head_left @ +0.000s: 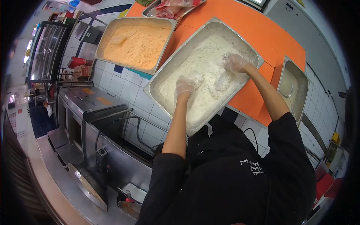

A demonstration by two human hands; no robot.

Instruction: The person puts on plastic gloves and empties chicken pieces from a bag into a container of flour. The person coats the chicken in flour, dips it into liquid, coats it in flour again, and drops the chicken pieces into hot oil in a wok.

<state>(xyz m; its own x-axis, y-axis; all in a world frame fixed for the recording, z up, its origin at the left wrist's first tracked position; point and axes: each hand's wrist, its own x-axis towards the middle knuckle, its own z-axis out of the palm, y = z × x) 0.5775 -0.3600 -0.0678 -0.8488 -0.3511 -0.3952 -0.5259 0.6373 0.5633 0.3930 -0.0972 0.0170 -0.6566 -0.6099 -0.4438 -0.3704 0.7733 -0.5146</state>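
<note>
A deep metal pan (152, 88) of white flour (204, 67) sits at a slant in front of me. My left hand (185, 88), in a clear plastic glove, reaches into the flour on the near left side; its fingertips are buried or curled out of sight. My right hand (235, 63), gloved the same way, is in the flour by the right wall, its floury fingers partly showing and apart. Between the hands lies a flour-coated lump (224, 80), nearest my right hand; what is under the coating cannot be made out.
A second metal pan (159, 67) with orange breading (137, 45) stands at the left. On the orange table (240, 18) are a tray with red-and-clear plastic bags (174, 9) and, at right, a metal container (284, 75) holding pale liquid. Steel fryer equipment (112, 131) is to my left.
</note>
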